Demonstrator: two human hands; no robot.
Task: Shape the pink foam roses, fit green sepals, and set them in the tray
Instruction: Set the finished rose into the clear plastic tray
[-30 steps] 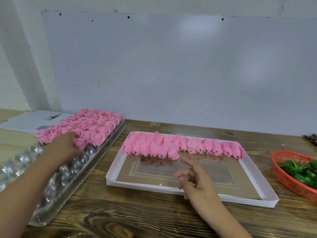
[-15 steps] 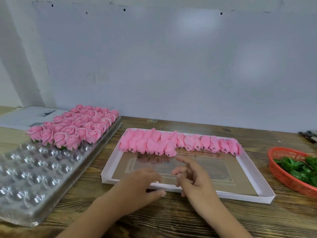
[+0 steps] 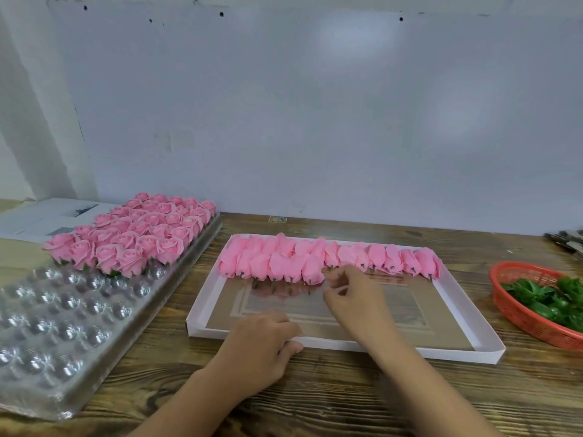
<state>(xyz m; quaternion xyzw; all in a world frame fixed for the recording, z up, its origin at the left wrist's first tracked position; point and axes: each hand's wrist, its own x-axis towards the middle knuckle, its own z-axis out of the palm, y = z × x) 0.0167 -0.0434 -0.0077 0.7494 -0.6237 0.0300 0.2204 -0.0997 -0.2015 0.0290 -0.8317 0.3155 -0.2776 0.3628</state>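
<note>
Unshaped pink foam rosebuds (image 3: 315, 260) lie in a row along the far side of a shallow white box (image 3: 485, 351) in the middle. My right hand (image 3: 353, 298) hovers inside the box just in front of the buds, fingers loosely bent, holding nothing I can see. My left hand (image 3: 262, 345) rests at the box's near rim with its fingers curled and the thumb against the edge. Finished pink roses (image 3: 138, 234) fill the far half of a clear plastic blister tray (image 3: 63, 316) on the left. Green sepals (image 3: 555, 298) lie in an orange basket (image 3: 517, 313) at the right.
The work surface is a dark wooden table (image 3: 347, 402) against a pale wall. Papers (image 3: 47, 216) lie behind the blister tray at the far left. Some dark tools (image 3: 568, 241) sit at the far right edge.
My left hand left the roses in the blister tray and came to the near rim of the white box. My right hand reached forward toward the row of buds.
</note>
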